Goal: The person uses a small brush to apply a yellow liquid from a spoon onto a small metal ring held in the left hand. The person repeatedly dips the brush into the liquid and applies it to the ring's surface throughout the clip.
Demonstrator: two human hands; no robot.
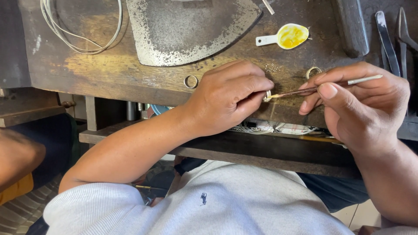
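Note:
My left hand rests on the front edge of a worn wooden workbench and pinches a small silver ring between thumb and forefinger. My right hand holds a thin brush-like tool like a pen, its tip touching the ring. A second ring lies on the bench left of my left hand. Another ring sits just behind my right fingers.
A white spoon with yellow paste lies at the back. A curved metal plate covers the bench's middle, white wire coils at far left, and pliers lie at far right. Another person's arm shows at left.

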